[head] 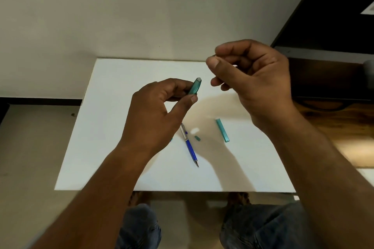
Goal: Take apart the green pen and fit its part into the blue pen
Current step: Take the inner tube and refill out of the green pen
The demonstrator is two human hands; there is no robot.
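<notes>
My left hand point(155, 111) holds a translucent green pen barrel piece point(195, 86) between thumb and fingers, its grey end pointing up and away. My right hand point(253, 79) is raised to the right of it, with thumb and forefinger pinched on a thin pen part that is mostly hidden. The blue pen point(190, 145) lies on the white board point(113, 127) below my hands, tip toward me. To its right, another green pen piece point(222, 130) lies flat. A small green bit point(197, 138) and a small white bit point(195, 131) rest between them.
The white board sits on a low surface against a pale wall. A dark wooden desk point(334, 119) stands at the right. My knees in jeans point(139, 226) show under the board's near edge.
</notes>
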